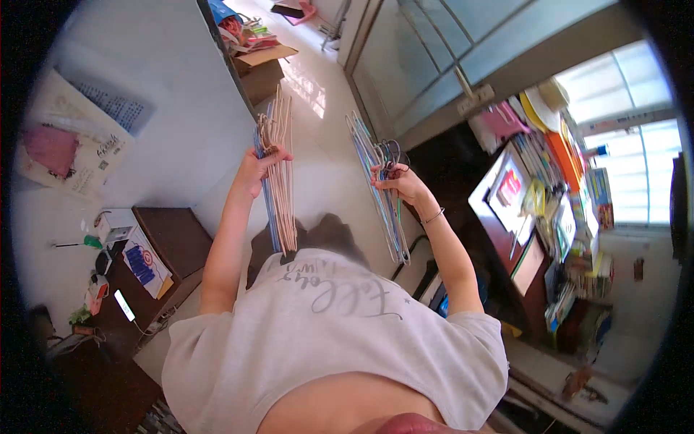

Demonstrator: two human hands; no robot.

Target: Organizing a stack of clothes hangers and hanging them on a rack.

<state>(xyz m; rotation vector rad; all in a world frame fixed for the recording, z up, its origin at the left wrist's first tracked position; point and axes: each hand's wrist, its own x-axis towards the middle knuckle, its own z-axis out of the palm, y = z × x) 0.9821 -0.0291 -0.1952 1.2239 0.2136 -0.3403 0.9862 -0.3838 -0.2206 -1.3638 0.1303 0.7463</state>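
Note:
My left hand (260,165) grips a bundle of clothes hangers (281,203), mostly pinkish-beige with some blue ones along the left side. Their hooks gather at the fingers, and the long sides hang down towards my shirt. In my right hand (398,182) is a second bundle of hangers (384,211), in white, blue and green, with dark and pale hooks curling above the thumb. The two bundles are held apart in front of my body, with floor visible between them. Fingers hide part of each bundle.
A sliding door with glass panes (417,65) stands ahead on the right. To the right is a desk (499,238) crowded with books and papers. On the left is a dark wooden cabinet (173,233) with papers and a lit phone (124,305). Ahead sits an open cardboard box (260,78).

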